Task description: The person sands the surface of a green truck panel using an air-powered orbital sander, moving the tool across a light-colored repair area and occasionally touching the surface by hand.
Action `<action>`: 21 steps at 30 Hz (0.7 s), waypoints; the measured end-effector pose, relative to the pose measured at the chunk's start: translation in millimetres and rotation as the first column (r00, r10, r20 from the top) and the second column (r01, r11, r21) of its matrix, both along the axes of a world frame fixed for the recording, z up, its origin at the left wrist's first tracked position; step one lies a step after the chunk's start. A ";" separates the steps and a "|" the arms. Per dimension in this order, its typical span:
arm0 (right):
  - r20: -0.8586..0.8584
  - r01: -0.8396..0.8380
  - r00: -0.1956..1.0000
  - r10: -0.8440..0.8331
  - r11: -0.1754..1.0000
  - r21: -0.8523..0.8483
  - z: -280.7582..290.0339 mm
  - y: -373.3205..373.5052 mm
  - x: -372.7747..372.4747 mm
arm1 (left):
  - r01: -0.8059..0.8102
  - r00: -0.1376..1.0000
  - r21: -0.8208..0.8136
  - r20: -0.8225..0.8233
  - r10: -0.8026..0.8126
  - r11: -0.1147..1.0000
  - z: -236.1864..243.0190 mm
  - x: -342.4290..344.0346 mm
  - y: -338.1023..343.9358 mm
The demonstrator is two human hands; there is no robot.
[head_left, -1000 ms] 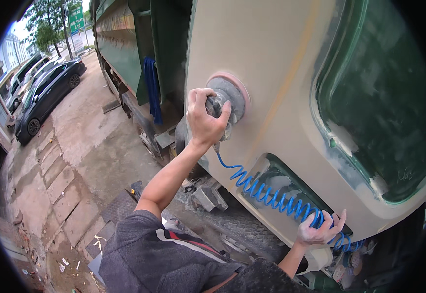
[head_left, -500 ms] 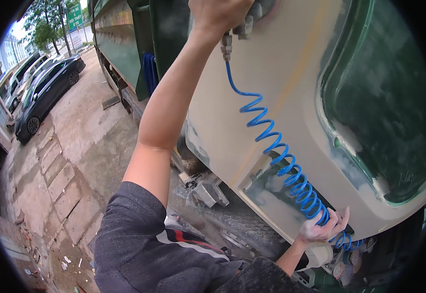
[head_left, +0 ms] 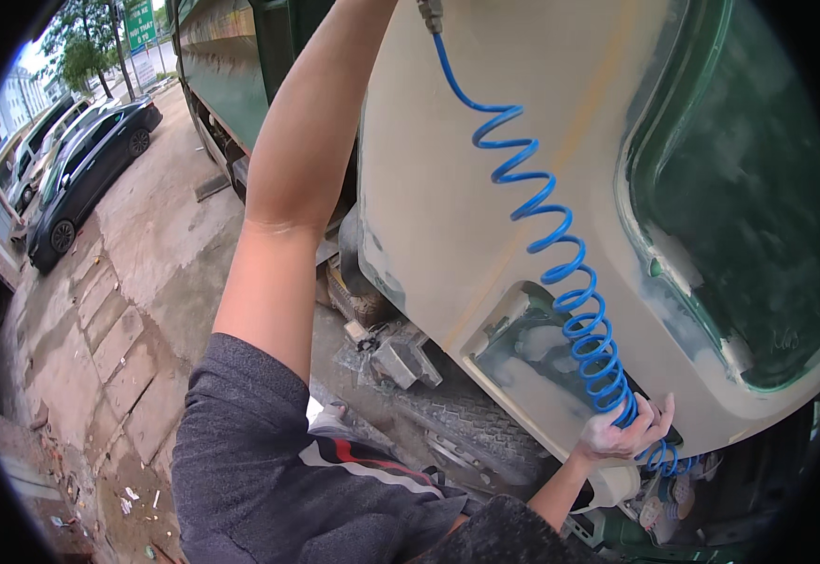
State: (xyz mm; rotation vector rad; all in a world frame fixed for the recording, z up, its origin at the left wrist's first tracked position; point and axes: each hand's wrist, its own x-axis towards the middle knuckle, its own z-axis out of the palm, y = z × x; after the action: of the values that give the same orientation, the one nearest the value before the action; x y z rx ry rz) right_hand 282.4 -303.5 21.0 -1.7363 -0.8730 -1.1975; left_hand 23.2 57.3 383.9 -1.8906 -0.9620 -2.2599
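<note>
A blue coiled air hose (head_left: 600,371) stretches down across the cream panel (head_left: 457,216) of a vehicle cab. Its upper end runs into a metal fitting (head_left: 432,17) at the top edge. My right hand (head_left: 622,434) wraps round the bunched lower coils, some fingers raised, beside the panel's recess (head_left: 528,362). More coils hang below that hand. My left forearm (head_left: 316,122) reaches up out of the picture, so my left hand and whatever it holds are hidden.
Green-covered window (head_left: 739,207) lies right of the hose, with whitish patches along its frame. Below the panel are a tyre (head_left: 466,423) and metal parts (head_left: 405,362). A dark car (head_left: 90,179) stands far left on paved ground, and a green truck body (head_left: 231,85) is behind my arm.
My left arm has moved upward, carrying the hand and the tool at the hose fitting out of view. The upper hose coils have spread apart; my right hand has stayed nearly in place.
</note>
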 end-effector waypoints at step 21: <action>-0.048 0.012 0.999 -0.010 0.999 0.046 -2.3 0.7 1.4 | 0.016 1.000 0.005 -0.027 -0.016 1.000 11.4 -1.8 -0.4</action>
State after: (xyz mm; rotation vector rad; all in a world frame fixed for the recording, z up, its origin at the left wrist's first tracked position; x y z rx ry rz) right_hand 283.7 -302.8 18.8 -1.7275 -0.8019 -1.1694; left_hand 21.4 56.9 395.3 -1.9284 -0.9402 -2.2377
